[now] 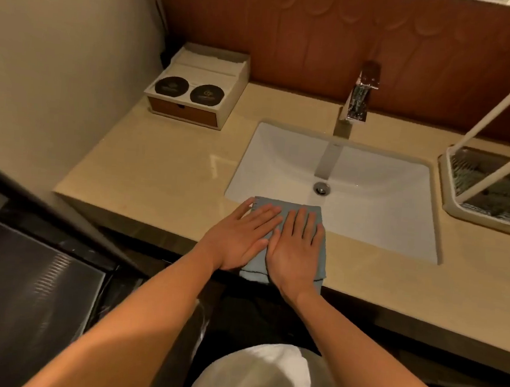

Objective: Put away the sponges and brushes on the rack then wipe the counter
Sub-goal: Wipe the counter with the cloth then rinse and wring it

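Observation:
A folded grey-blue cloth (289, 206) lies on the front strip of the beige counter (164, 168), its far edge reaching over the rim of the white sink (369, 202). My left hand (241, 238) and my right hand (296, 248) both lie flat on the cloth, side by side, fingers stretched out and pointing away from me. At the right edge stands a white rack (467, 191) with dark sponges or brushes in its bottom tray; I cannot tell them apart.
A chrome faucet (359, 94) rises behind the sink against a wooden wall panel. A white box (201, 88) with two black round lids and a wooden drawer sits at the back left. A beige wall closes the left side. Dark floor lies below the counter.

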